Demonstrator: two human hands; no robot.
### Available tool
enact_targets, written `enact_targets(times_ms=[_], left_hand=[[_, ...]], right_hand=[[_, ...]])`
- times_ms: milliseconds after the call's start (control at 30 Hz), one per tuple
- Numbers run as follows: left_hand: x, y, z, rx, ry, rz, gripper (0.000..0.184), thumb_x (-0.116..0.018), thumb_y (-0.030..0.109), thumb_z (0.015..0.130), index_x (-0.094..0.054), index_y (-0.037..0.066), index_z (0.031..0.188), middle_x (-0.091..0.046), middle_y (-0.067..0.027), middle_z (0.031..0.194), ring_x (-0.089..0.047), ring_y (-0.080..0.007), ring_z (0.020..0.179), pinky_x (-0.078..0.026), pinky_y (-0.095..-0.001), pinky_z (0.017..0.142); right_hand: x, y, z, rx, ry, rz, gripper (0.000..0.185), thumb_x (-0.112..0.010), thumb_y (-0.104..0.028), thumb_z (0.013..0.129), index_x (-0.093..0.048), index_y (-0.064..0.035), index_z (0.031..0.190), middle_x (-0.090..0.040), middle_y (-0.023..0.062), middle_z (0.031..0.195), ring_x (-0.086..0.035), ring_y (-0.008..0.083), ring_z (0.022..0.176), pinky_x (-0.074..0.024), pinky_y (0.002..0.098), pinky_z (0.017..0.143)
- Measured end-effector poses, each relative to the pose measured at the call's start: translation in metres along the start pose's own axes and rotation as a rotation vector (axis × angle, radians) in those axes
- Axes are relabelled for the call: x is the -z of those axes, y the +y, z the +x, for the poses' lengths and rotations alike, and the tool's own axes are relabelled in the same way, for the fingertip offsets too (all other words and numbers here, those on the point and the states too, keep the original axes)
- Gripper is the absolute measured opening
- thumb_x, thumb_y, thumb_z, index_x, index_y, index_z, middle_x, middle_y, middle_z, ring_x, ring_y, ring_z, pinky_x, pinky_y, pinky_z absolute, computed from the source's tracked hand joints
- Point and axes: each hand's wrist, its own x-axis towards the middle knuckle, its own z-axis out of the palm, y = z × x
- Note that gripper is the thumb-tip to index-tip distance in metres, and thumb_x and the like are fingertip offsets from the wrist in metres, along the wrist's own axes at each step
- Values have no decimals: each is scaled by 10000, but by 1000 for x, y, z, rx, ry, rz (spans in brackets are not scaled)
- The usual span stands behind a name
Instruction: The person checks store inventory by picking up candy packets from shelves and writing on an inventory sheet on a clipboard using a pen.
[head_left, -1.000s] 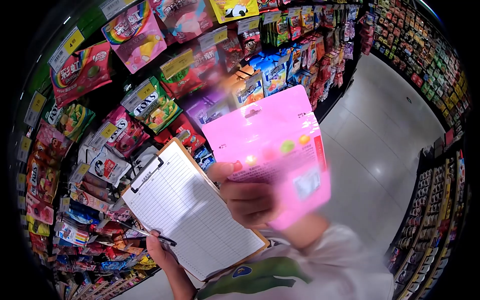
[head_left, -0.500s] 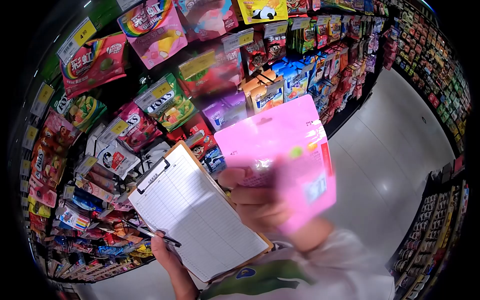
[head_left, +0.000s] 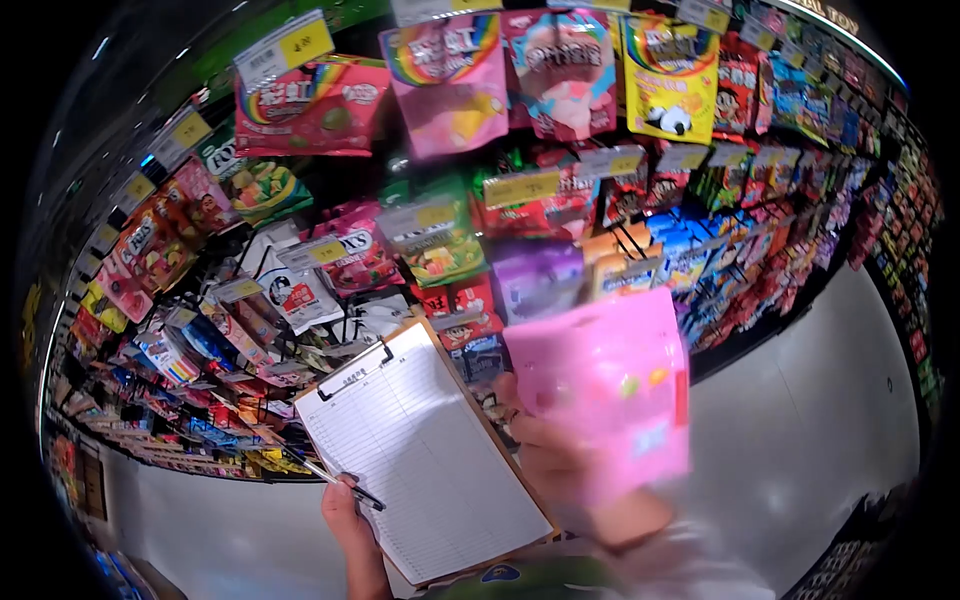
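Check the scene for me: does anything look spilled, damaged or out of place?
Nothing stands out: no spill or tear shows among the hanging candy bags. The pink pouch is off display, but it is held in the right hand. Blur hides its fine print.

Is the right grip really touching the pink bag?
Touching: the head view, though blurred, shows the right grip clasping the pink bag at its lower left.

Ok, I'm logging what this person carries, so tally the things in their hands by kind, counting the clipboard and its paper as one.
Pink pouch: 1, right hand
Clipboard with paper: 1, left hand
Pen: 1, left hand
Total: 3
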Motion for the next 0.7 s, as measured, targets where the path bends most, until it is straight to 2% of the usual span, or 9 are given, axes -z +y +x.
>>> enact_targets(times_ms=[67,133,367,500,567,667,700], left_hand=[[2,-3,-10,-9,38,-8,259,-587,285,949,-577,41,863,-595,-43,907,-512,-124,884,-383,-273,851],[2,-6,-19,-12,63,116,275,-545,313,971,-557,65,852,-599,-32,909,-529,-124,875,-413,-284,832],[6,-3,-41,32,184,46,249,-572,265,975,-582,51,849,-608,-26,876,-527,-108,842,-408,-268,807],[24,-18,-36,12,231,78,258,-574,266,979,-592,40,856,-618,-32,870,-528,-100,835,-411,-260,793],[23,-22,-33,19,243,95,261,-574,267,980,-597,36,861,-621,-33,873,-529,-97,834,-411,-257,791],[15,-13,-26,60,314,12,267,-574,267,981,-604,28,868,-624,-33,874,-531,-94,838,-409,-254,789],[14,-2,-25,122,289,151,294,-545,283,986,-631,7,928,-624,-49,868,-536,-129,831,-424,-280,768]], right_hand=[[5,-4,-8,33,99,-26,478,-385,-311,1018,-396,37,1346,-533,171,871,-562,217,595,-503,325,434],[16,-10,-20,20,182,-8,476,-399,-299,1013,-392,40,1348,-539,177,888,-574,224,610,-513,334,438],[78,-38,-99,-57,547,9,477,-449,-256,996,-379,50,1356,-560,199,950,-616,249,662,-546,364,455],[94,-48,-135,-109,686,-107,483,-478,-231,986,-371,56,1360,-572,212,986,-640,263,691,-564,381,465],[88,-48,-145,-138,711,-248,522,-516,-279,953,-412,47,1347,-569,213,1052,-614,274,801,-517,387,587],[68,-42,-146,-239,691,-705,582,-575,-351,903,-474,34,1327,-563,215,1151,-574,290,965,-445,398,771],[61,-40,-143,-277,671,-871,602,-594,-375,886,-494,29,1320,-561,216,1185,-560,295,1020,-422,401,832]])
